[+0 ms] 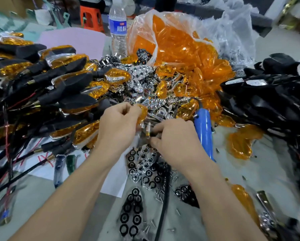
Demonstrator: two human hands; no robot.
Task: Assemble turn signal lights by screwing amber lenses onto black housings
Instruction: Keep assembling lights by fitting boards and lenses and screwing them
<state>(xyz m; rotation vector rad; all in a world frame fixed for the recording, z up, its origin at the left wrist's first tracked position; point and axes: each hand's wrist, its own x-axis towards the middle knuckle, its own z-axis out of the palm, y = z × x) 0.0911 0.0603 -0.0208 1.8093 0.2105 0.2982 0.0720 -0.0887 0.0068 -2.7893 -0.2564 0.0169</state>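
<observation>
The left hand is gripping an amber lens in curled fingers, above the chrome reflectors heaped in the middle. The right hand, fingers bent, is pinching a chrome part just beside the lens. Both forearms are reaching in from below. A blue screwdriver is lying just right of that hand, and black housings are piling up farther right. Behind, a bottle is wearing a blue label whose white characters are too blurred to read.

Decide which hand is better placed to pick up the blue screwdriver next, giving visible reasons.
Probably the right hand: the blue screwdriver lies right beside it, while the left hand is farther off and holds an amber lens. The right pinches a shiny part, though.
</observation>
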